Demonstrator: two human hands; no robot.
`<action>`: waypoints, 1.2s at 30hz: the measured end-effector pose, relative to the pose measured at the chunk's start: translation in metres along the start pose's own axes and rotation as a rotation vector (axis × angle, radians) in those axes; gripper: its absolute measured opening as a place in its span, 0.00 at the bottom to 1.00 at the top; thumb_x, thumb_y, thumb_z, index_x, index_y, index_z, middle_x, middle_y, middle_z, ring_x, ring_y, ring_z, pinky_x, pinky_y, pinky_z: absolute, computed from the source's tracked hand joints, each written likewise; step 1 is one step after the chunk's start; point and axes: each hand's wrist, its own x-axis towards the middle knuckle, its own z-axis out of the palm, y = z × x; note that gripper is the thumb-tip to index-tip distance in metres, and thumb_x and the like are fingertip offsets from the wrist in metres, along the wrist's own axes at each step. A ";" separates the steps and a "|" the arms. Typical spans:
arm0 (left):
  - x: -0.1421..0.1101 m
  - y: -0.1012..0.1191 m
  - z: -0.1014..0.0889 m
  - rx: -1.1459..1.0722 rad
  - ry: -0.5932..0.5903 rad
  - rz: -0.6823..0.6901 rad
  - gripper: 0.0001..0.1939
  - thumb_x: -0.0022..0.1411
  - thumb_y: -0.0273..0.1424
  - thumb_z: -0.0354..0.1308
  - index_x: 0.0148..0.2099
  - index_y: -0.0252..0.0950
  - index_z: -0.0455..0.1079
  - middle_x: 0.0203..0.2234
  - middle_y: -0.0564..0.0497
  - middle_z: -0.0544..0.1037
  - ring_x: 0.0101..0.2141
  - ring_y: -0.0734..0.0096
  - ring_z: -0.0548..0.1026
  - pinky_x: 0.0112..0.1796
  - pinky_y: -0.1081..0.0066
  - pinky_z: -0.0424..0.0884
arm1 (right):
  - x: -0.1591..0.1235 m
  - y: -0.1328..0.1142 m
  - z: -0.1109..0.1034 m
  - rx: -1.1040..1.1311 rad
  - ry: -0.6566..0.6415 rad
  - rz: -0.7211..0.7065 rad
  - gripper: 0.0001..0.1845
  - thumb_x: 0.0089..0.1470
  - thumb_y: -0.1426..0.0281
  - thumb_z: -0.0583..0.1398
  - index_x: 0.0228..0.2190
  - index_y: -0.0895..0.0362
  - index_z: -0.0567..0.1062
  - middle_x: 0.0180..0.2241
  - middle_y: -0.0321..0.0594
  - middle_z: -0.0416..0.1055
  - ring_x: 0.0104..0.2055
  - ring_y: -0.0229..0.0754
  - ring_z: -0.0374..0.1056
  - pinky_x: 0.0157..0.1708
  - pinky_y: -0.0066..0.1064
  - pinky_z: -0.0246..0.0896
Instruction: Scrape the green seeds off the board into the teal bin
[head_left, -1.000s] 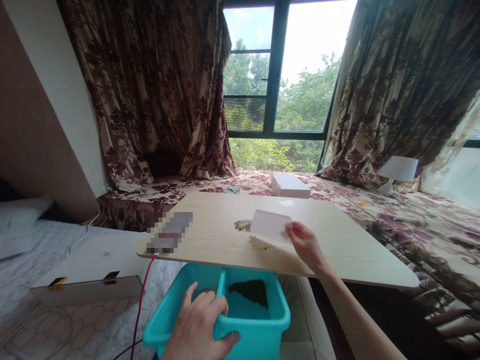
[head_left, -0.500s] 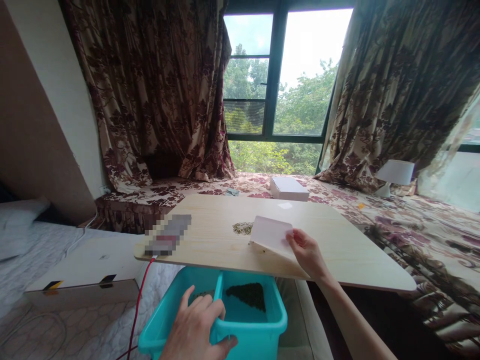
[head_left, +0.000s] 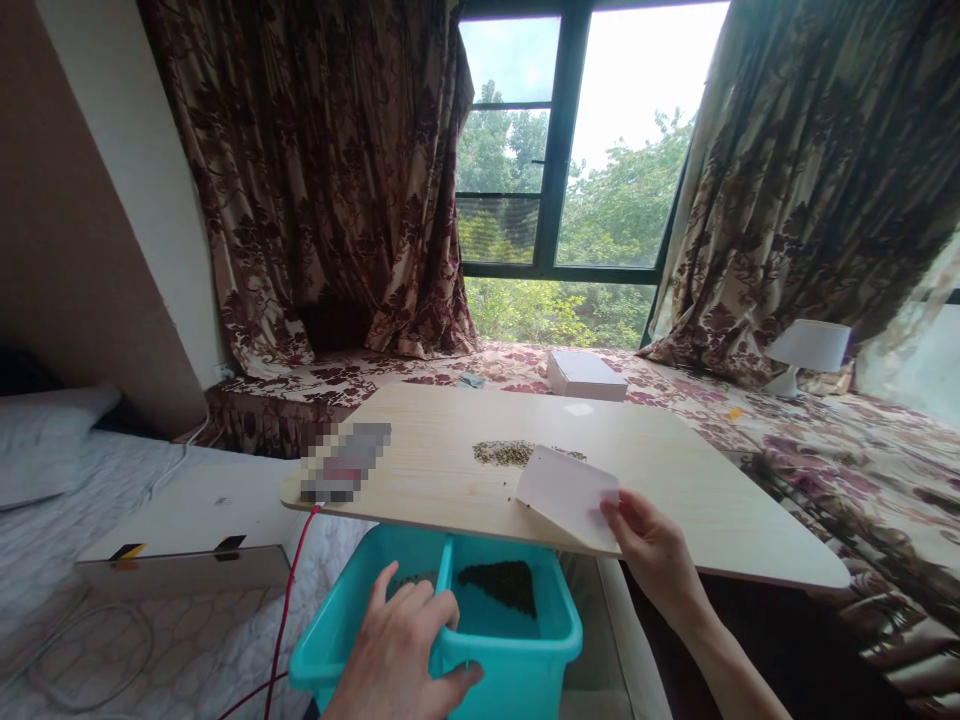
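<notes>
My right hand pinches a white card by its right corner, tilted over the table's near edge. Small greenish grains lie in a pile on the light wooden table, just behind the card, with a few strays near its left edge. Below the table edge stands a turquoise two-compartment bin. Over its near rim and divider, my left hand grips with bent fingers, the thumb toward the front. Dark grains lie in the right compartment; the left one, partly hidden by my hand, shows some grains too.
A blurred-out device with a red cable lies on the table's left end. A small white piece is near the far edge. Beyond are a white box and a lamp; a flat carton sits on the bed.
My right hand and the card have moved nearer and slightly right, uncovering more of the grain pile. My left hand stays on the bin. The whole view has shifted slightly.
</notes>
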 end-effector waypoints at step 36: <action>0.007 0.021 0.032 0.086 0.019 0.187 0.16 0.49 0.47 0.66 0.31 0.42 0.68 0.25 0.57 0.70 0.30 0.66 0.71 0.53 0.46 0.57 | 0.022 0.013 -0.065 0.101 0.170 0.250 0.20 0.36 0.57 0.67 0.30 0.58 0.78 0.25 0.45 0.78 0.26 0.45 0.73 0.19 0.30 0.67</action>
